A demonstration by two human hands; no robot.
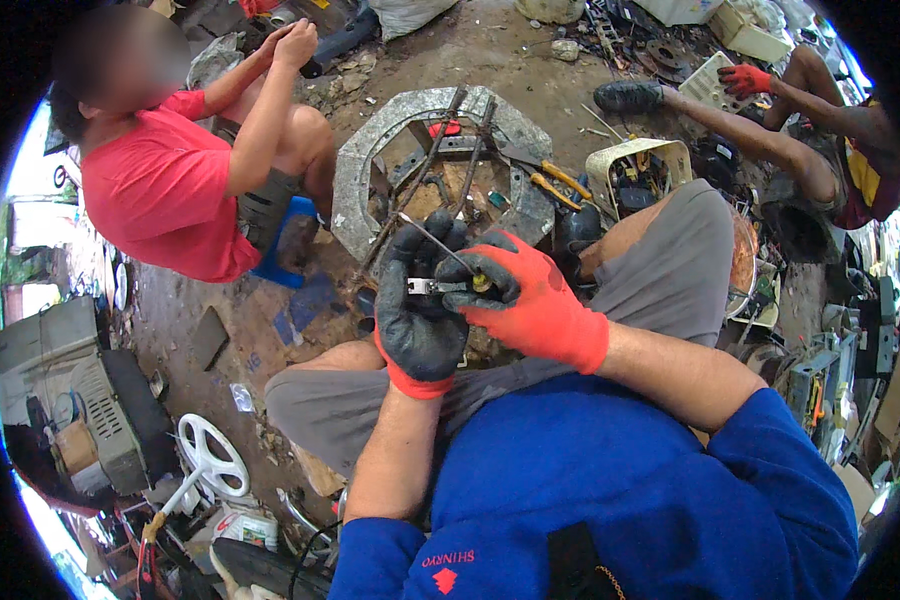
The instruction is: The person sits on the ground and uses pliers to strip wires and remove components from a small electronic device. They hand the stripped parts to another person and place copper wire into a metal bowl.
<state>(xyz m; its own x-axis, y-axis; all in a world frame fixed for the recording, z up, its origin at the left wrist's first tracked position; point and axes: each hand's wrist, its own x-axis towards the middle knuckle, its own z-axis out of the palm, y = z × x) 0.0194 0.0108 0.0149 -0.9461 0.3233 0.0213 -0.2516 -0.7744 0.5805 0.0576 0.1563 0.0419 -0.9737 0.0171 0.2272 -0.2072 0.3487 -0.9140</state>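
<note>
Centre frame: left hand [417,310], gloved, fingers clamped on small metal part [422,286]; right hand [520,300], gloved, fingers closed around screwdriver [440,247]. Above: octagonal metal frame [355,170].

Work gloves are worn on both hands, orange-red on the backs and dark grey on the palms (the left hand [417,318] shows its palm, the right hand [530,300] its back). Blue sleeves are pushed up above them; grey shorts are worn.

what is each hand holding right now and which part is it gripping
The left hand clasps a small metal part by its body. The right hand grips a screwdriver by its handle end.
</note>
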